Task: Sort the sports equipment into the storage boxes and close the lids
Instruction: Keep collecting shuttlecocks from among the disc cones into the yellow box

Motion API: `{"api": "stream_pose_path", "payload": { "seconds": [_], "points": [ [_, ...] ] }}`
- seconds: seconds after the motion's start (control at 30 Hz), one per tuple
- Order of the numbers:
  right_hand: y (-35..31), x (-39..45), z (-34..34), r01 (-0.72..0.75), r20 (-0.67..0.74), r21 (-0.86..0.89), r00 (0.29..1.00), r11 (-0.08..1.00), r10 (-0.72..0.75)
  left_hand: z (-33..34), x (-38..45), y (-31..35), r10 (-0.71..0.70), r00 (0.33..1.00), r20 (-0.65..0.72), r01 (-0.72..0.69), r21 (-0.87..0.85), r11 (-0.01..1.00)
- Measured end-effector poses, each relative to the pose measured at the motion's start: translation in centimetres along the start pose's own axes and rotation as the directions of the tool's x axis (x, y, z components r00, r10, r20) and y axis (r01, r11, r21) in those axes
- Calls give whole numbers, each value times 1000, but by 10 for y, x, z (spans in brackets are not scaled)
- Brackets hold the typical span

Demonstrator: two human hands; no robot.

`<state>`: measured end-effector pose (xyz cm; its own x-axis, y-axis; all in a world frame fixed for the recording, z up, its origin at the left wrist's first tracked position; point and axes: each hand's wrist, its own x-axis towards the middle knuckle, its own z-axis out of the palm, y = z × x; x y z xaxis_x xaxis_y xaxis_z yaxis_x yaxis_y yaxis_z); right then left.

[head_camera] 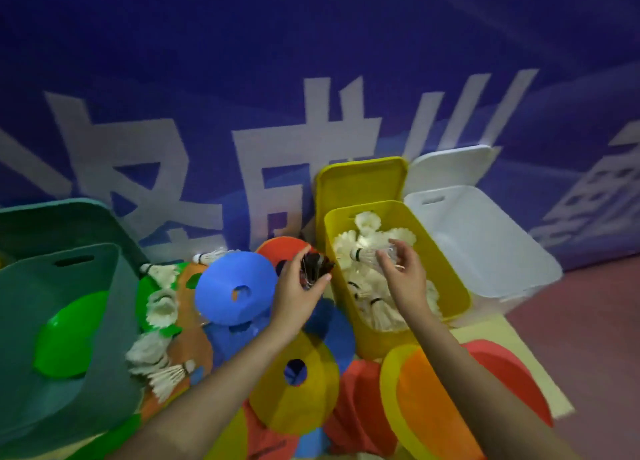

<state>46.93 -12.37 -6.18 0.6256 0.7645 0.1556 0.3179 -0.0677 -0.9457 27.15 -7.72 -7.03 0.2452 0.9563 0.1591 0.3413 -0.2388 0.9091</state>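
A feathered white shuttlecock (372, 253) is being pinched by the right hand (403, 276) over the smooth yellow plastic box (450, 272) — already heaped with shuttlecocks. A dark bundle (316, 266) is being gripped by the left hand (300, 291) among round, holed discs (235, 288); the banner writing (294, 148) is unreadable.

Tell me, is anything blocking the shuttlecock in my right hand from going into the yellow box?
Nothing visible does. The right hand holds the shuttlecock directly over the open yellow box, whose lid stands tipped back behind it. Only other shuttlecocks lie in the box underneath.
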Motion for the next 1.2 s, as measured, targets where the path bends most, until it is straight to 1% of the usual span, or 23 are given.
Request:
{"api": "stream_pose_path", "payload": {
  "seconds": [0.1,0.2,0.27,0.33,0.37,0.4,0.43,0.5,0.57,0.6,0.63,0.73,0.83,0.87,0.93,1.0,1.1,1.2],
  "points": [
    [19,17,-51,-44,-32,-69,999,997,41,34,19,18,36,996,87,-39,28,999],
    [37,28,-85,-39,11,-118,999,992,41,58,34,29,65,992,109,-71,51,996],
    [49,35,-100,-9,11,-174,1000,985,11,69,42,31,44,995,94,-51,67,996],
    [56,42,-110,33,-23,-248,999,968,-40,79,47,29,-6,999,48,3,53,999],
    [57,45,-114,70,-18,-301,997,951,-80,83,49,27,-28,999,26,27,44,999],
    [61,49,-117,132,26,-376,991,917,-132,87,50,27,-42,999,8,41,41,998],
    [65,51,-119,216,118,-461,976,861,-182,90,52,25,-48,999,-4,48,44,998],
    [75,53,-117,411,362,-560,902,719,-234,95,57,24,-55,998,-20,55,45,997],
    [88,49,-113,566,537,-555,803,610,-258,99,64,26,-60,997,-40,62,32,998],
    [92,46,-111,605,585,-535,769,590,-258,100,69,27,-62,997,-49,63,27,998],
    [94,43,-111,620,613,-514,749,593,-252,101,74,28,-59,997,-56,61,28,998],
    [94,41,-117,588,622,-469,749,659,-226,103,90,27,-23,999,-49,27,89,996],
    [91,46,-118,569,607,-436,758,698,-239,110,111,24,16,1000,-1,-15,165,986],
    [90,48,-116,554,603,-438,765,708,-226,113,120,22,28,999,38,-36,230,973],
    [88,49,-110,503,590,-488,792,713,-154,118,137,14,39,990,138,-93,410,907],
    [90,46,-106,451,543,-547,832,705,-112,123,150,7,11,982,188,-111,529,841],
    [90,41,-103,366,429,-565,896,739,-115,130,162,3,2,990,142,-91,623,777],
    [91,43,-101,358,408,-544,903,759,-133,134,166,-7,25,991,128,-107,690,716]
  ]
}}
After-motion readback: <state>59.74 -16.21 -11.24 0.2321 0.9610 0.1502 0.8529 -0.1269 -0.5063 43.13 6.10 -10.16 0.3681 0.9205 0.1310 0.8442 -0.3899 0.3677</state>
